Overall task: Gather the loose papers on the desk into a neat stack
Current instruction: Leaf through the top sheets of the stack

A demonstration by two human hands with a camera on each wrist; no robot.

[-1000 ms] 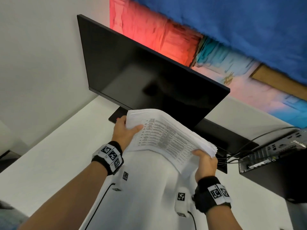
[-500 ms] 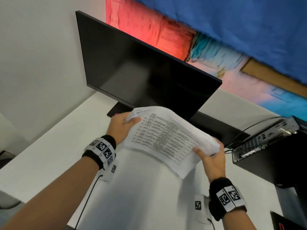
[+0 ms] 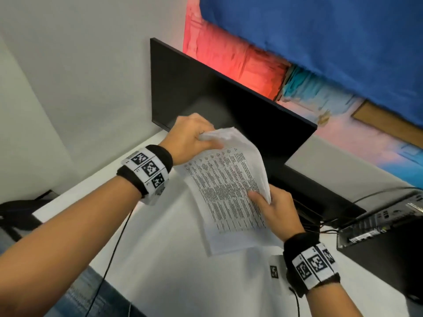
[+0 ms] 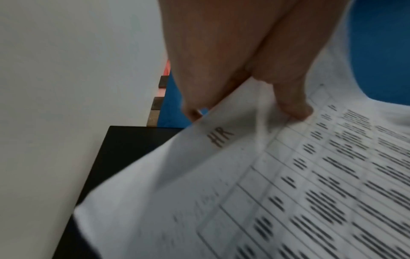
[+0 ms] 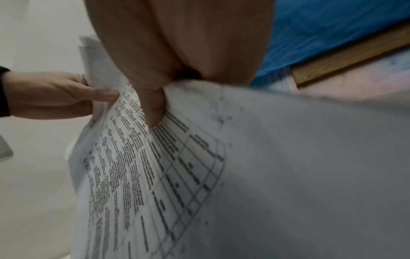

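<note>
A sheaf of white papers (image 3: pixel 229 193) printed with tables hangs in the air above the white desk (image 3: pixel 183 271), tilted with its lower end down toward me. My left hand (image 3: pixel 194 136) grips its upper left corner, thumb on the printed side. My right hand (image 3: pixel 272 207) pinches the right edge, thumb on top. In the left wrist view the papers (image 4: pixel 244 192) bend under the left hand (image 4: pixel 244 98), with "HR" handwritten near the corner. In the right wrist view the right hand (image 5: pixel 159 98) pinches the papers (image 5: pixel 166 166) and the left hand (image 5: pixel 73 94) holds their far end.
A black monitor (image 3: pixel 224 106) stands right behind the papers, its base (image 3: pixel 320 193) on the desk. A black computer box (image 3: pixel 384 243) with cables sits at the right. A black cable (image 3: pixel 112 255) hangs from my left wrist across the desk's near edge.
The sheaf has swung from lying across to hanging nearly lengthwise: my left hand rose toward the monitor with its corner, while my right hand kept its pinch on the right edge.
</note>
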